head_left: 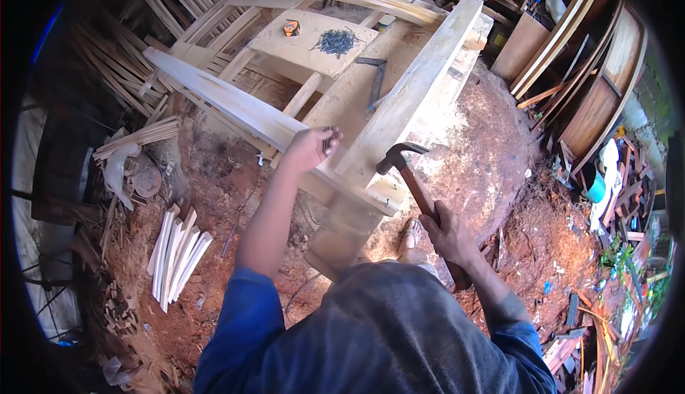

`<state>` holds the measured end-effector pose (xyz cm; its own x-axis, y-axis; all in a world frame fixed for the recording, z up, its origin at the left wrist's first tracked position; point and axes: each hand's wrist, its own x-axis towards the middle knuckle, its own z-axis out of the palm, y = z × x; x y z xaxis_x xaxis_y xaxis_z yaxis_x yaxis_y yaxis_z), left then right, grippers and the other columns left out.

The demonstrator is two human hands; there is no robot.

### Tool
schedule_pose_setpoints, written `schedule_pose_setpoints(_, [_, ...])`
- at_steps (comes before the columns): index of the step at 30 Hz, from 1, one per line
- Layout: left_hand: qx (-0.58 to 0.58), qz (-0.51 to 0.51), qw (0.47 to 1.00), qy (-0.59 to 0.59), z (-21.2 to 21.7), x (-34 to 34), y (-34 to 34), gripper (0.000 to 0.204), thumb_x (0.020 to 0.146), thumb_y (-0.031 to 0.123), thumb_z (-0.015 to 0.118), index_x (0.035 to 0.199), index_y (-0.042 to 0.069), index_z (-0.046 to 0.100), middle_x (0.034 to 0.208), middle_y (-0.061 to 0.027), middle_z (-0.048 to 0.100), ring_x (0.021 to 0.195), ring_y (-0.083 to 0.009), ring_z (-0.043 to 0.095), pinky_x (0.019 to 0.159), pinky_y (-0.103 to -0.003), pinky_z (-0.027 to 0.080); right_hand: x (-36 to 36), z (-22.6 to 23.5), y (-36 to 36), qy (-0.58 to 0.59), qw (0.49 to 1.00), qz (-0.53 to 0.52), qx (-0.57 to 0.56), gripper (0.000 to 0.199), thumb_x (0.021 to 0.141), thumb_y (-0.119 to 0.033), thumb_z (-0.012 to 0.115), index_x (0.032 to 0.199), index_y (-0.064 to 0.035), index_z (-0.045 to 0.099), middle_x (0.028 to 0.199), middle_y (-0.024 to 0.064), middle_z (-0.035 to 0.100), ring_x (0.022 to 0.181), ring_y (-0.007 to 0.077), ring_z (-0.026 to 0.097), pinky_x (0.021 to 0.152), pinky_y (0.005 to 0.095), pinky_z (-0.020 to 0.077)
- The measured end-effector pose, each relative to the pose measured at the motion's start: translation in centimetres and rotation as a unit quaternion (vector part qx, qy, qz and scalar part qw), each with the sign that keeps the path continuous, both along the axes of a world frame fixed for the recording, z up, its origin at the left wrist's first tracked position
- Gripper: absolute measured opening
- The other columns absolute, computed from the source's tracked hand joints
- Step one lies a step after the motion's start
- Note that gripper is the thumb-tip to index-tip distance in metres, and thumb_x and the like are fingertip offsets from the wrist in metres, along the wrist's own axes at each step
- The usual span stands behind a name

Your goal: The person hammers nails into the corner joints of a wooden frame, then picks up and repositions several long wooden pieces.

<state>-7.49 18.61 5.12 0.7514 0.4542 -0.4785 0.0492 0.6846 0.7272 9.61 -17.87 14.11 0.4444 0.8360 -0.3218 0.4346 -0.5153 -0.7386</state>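
Note:
My left hand [312, 147] is closed around several nails and rests against a long pale plank [228, 105] where it meets a thicker beam [417, 84]. Lower down on the right, my right hand [449, 236] grips the wooden handle of a claw hammer [401, 160], whose dark metal head hangs just above the joint of the two boards. Both boards lie across a wooden frame [342, 101].
A flat board holds a pile of dark nails [335, 40] and a small tape measure [291, 28]. A metal square [375, 80] lies on the frame. Short white slats [177, 251] lie on the red dirt floor at left. Curved wooden pieces [606, 73] lean at right; scrap wood litters the edges.

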Motion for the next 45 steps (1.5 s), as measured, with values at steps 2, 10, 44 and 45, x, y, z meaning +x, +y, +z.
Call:
schedule_pose_setpoints(2, [-0.066, 0.062, 0.995, -0.037, -0.3, -1.5, -1.4, 0.014, 0.106, 0.011, 0.050, 0.106, 0.001, 0.059, 0.095, -0.0076, 0.066, 0.076, -0.0154, 0.059, 0.061, -0.027, 0.046, 0.0, -0.5, 0.0, -0.017, 1.000, 0.008, 0.004, 0.033, 0.102, -0.033, 0.062, 0.102, -0.0006, 0.057, 0.076, 0.0225, 0.062, 0.071, 0.0348, 0.064, 0.068, 0.0466, 0.0478])
schedule_pose_setpoints(10, [-0.130, 0.171, 0.975, -0.057, -4.4, 1.0, -0.4, 0.021, 0.109, 0.024, 0.050, 0.096, 0.008, 0.056, 0.081, -0.0056, 0.061, 0.067, -0.0170, 0.057, 0.057, -0.032, 0.046, -0.2, -0.5, -0.2, -0.060, 0.998, 0.001, 0.000, 0.031, 0.101, -0.032, 0.061, 0.102, -0.0010, 0.057, 0.081, 0.0269, 0.065, 0.079, 0.0472, 0.066, 0.069, 0.0524, 0.0488])
schedule_pose_setpoints(44, [0.526, 0.055, 0.832, 0.167, 0.5, -1.5, -7.5, 0.029, 0.095, 0.026, 0.067, 0.097, -0.003, 0.070, 0.087, -0.0172, 0.073, 0.079, -0.0267, 0.071, 0.075, -0.038, 0.055, 1.5, 0.4, 1.1, 0.075, 0.996, -0.007, 0.041, 0.028, 0.103, -0.027, 0.060, 0.095, -0.0011, 0.055, 0.063, 0.0065, 0.056, 0.050, 0.0149, 0.055, 0.048, 0.0350, 0.0432])
schedule_pose_setpoints(45, [0.496, 0.059, 0.852, 0.156, 0.4, -1.4, -8.1, 0.026, 0.098, 0.022, 0.065, 0.094, -0.004, 0.068, 0.081, -0.0100, 0.069, 0.072, -0.0196, 0.063, 0.069, -0.035, 0.052, 1.5, 1.3, 1.8, 0.096, 0.994, -0.024, 0.046, 0.027, 0.102, -0.025, 0.060, 0.093, 0.0000, 0.055, 0.063, 0.0104, 0.058, 0.051, 0.0184, 0.057, 0.048, 0.0390, 0.0443])
